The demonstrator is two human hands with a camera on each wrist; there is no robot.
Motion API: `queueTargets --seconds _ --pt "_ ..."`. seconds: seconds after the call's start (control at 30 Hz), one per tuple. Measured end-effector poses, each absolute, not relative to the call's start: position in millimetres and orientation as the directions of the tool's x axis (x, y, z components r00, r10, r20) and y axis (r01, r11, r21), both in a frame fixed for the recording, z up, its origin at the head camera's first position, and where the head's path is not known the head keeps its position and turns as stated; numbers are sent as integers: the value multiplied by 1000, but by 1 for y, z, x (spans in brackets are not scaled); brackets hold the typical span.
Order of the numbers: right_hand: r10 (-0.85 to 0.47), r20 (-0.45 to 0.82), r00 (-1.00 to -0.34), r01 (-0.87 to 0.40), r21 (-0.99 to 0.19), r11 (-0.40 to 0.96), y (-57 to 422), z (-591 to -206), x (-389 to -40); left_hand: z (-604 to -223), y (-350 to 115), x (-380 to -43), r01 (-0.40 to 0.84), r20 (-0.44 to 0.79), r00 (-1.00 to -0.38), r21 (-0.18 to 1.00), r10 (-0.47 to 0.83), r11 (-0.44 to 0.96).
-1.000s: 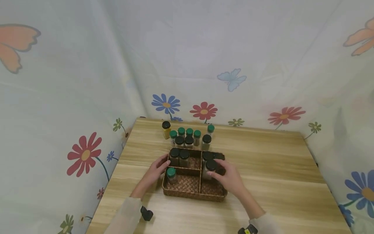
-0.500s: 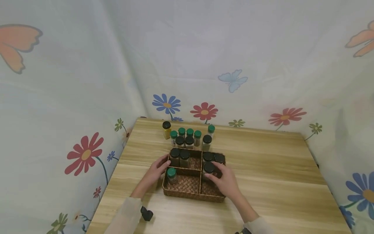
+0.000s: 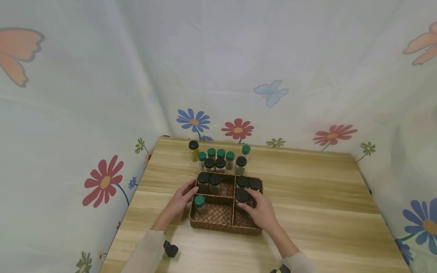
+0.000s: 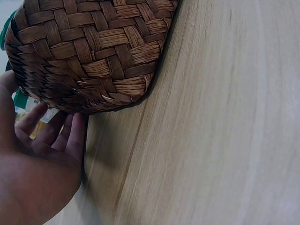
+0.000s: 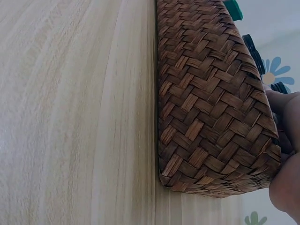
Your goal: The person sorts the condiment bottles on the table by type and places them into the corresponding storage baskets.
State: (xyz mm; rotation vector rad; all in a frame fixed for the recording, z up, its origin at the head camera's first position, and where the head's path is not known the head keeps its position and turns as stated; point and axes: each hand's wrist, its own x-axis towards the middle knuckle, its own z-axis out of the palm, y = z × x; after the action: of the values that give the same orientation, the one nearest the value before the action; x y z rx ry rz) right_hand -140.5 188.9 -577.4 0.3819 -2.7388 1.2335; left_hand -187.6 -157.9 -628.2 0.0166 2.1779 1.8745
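Flowered cloth [image 3: 307, 76] backs the tabletop [image 3: 317, 189]. Your right grip [image 3: 263, 212] pinches the black-capped spice jar [image 3: 242, 195] in the woven tray [image 3: 225, 228]'s right compartment; your left grip [image 3: 178, 199], fingers relaxed, touches its side. The jar's likely light, rigid, slick: hold around the cap.

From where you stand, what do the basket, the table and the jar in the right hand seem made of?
Basket: probably dried plant fibre with a low sheen; it shows a flat, brown over-and-under weave.
Table: smooth wood or a wood-look laminate; the pale, streaky grain fits both.
Jar in the right hand: lid likely plastic, evenly black; body too hidden to judge.
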Motion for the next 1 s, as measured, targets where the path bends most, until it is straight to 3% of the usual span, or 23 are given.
queueTargets --seconds 1.0 --pt "-223 92 -971 -223 -694 684 191 -567 -143 -624 -159 -187 -177 -213 -955 968 207 176"
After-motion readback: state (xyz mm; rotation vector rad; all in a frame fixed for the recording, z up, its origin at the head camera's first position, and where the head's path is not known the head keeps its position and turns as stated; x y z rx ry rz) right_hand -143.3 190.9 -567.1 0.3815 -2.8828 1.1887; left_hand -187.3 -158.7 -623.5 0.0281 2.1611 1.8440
